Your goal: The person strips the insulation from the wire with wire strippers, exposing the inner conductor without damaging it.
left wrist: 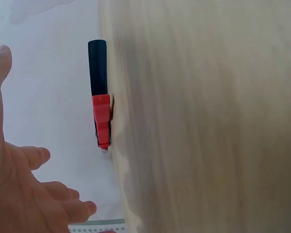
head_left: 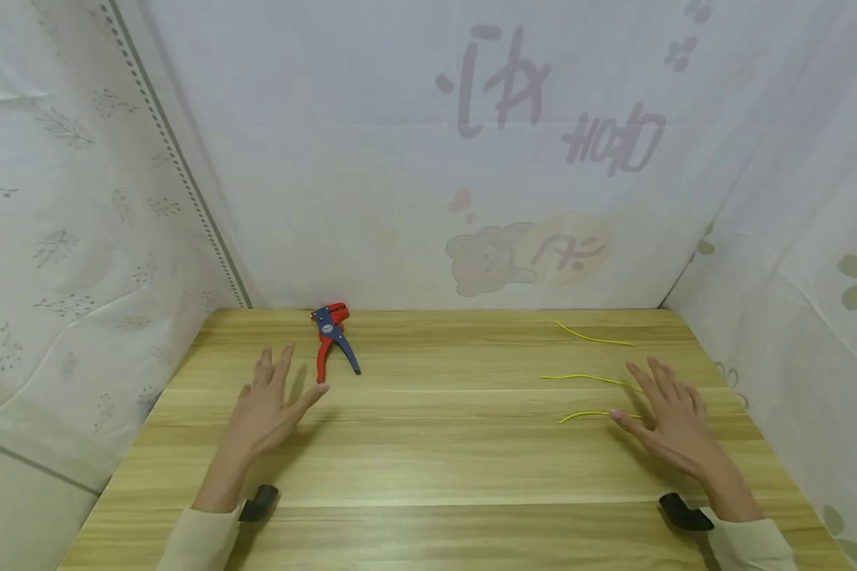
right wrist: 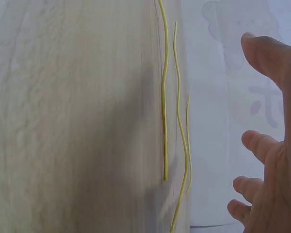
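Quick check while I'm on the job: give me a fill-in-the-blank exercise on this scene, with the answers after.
1. Nearer the left hand lies the wire stripper, with one red handle and one ____ handle.
2. Near the right hand, the yellow wires number ____.
3. In the head view, the stripper lies to the ____ of the wires.
4. The tabletop has a ____-grain look.

Missing words: blue; three; left; wood.

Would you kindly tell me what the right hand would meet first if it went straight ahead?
In the head view, the right hand points towards the right end of the farthest yellow wire, probably first in line; its height is unclear, so it might pass above.
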### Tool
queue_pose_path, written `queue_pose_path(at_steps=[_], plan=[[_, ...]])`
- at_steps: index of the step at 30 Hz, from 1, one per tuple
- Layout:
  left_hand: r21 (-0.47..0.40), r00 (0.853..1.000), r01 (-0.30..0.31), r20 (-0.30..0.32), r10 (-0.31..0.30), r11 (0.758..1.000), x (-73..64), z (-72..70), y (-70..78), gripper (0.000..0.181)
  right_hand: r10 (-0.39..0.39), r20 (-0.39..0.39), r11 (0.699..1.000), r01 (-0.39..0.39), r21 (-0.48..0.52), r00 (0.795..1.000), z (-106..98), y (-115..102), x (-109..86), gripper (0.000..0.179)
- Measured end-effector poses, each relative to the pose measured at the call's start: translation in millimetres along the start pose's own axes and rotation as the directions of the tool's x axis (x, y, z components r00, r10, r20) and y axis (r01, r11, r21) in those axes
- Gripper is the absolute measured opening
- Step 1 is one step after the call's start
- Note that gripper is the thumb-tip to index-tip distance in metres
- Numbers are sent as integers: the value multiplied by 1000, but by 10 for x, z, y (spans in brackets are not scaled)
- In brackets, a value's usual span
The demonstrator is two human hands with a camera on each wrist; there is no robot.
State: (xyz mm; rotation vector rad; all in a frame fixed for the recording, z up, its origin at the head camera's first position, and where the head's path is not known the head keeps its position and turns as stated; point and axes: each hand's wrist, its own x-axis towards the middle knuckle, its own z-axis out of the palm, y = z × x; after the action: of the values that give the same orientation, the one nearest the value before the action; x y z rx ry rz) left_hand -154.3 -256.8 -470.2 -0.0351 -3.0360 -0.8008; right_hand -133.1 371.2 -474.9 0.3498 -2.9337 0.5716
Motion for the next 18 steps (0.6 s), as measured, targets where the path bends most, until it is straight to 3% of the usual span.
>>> queue_pose_path(at_steps=[18], plan=[[-99,1000,19,21,-17,995,64,65,82,100,-76,3,992,75,105,997,130,-95,34,85]])
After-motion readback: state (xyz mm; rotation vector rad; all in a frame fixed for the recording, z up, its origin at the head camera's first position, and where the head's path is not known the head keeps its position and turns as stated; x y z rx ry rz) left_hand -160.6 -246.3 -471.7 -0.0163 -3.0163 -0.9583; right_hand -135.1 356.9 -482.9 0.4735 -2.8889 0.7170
